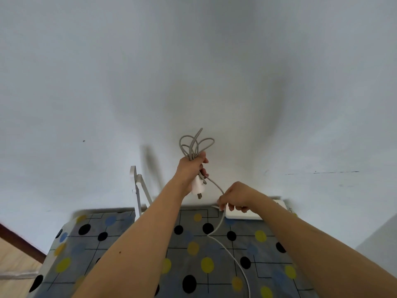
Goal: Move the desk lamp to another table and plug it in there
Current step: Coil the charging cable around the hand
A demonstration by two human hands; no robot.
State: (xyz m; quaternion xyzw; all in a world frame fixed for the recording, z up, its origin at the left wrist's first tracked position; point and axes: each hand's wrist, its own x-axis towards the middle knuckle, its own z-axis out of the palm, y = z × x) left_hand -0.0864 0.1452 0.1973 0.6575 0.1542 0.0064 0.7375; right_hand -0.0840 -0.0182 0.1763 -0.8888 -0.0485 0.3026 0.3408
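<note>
My left hand (191, 168) is raised in front of the wall and grips a bundle of looped grey cable (194, 143). The white plug (198, 186) hangs below that fist, prongs down. One strand runs from the bundle down to my right hand (235, 197), which pinches the cable just above a white power strip (255, 212) at the table's far edge. The white desk lamp (138, 186) stands at the back left of the table, partly hidden by my left forearm. A white cord (232, 254) trails over the cloth toward me.
The table wears a grey cloth (120, 237) with black, yellow and blue dots. A plain white wall rises right behind it. To the left lie a wooden floor (15, 259) and a dark skirting board.
</note>
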